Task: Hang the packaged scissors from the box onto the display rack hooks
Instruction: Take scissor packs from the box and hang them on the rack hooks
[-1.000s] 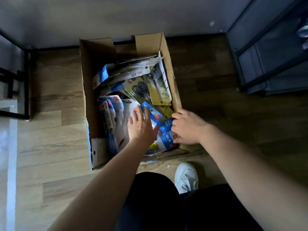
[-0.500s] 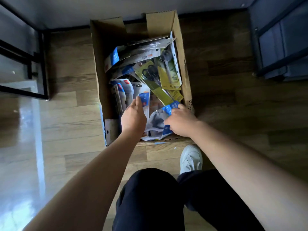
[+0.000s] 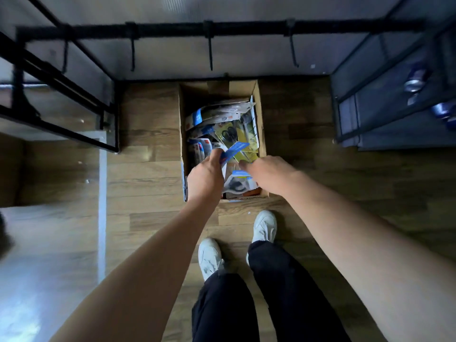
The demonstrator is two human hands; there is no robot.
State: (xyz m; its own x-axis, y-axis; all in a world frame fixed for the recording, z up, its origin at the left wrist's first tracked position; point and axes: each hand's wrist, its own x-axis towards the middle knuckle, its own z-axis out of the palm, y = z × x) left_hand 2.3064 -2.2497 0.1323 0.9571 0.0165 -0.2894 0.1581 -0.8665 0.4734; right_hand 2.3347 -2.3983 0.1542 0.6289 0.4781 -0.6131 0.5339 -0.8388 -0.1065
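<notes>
Floor: wood-plank floor (image 3: 153,174), seen from above.
Box: open cardboard box (image 3: 261,114) on the floor, filled with packaged scissors (image 3: 229,134).
Display rack: black bar (image 3: 172,30) above the box, with hooks (image 3: 209,53) hanging down.
Left hand (image 3: 204,178): over the box, fingers pinching a blue-topped scissors package (image 3: 234,150).
Right hand (image 3: 269,174): over the box's near right; grip state cannot be told.
Shoes: two white shoes (image 3: 209,257) just near of the box.
</notes>
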